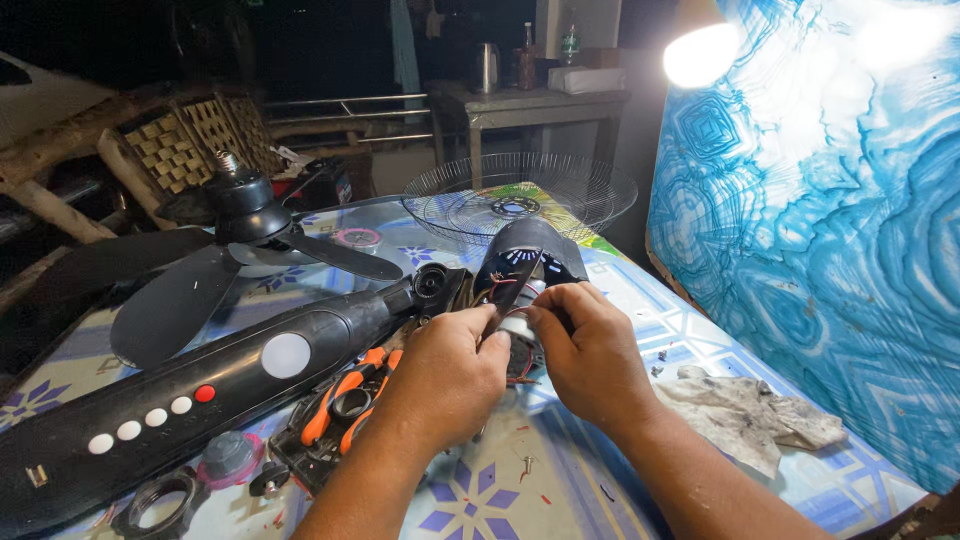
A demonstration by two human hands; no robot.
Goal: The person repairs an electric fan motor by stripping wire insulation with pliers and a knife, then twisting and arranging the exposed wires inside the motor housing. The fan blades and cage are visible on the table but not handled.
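The black fan motor housing [525,262] is lying on the patterned table [560,480], its long axis running away from the person, rounded end pointing toward the wire fan guard [520,195]. Both the left hand [450,375] and the right hand [590,350] are pinching parts at its near end, fingertips closed there.

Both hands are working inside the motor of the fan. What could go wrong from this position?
The thin wires beside the left hand and right hand at the motor housing might tear or snag. The small screw lying loose on the table could roll away.
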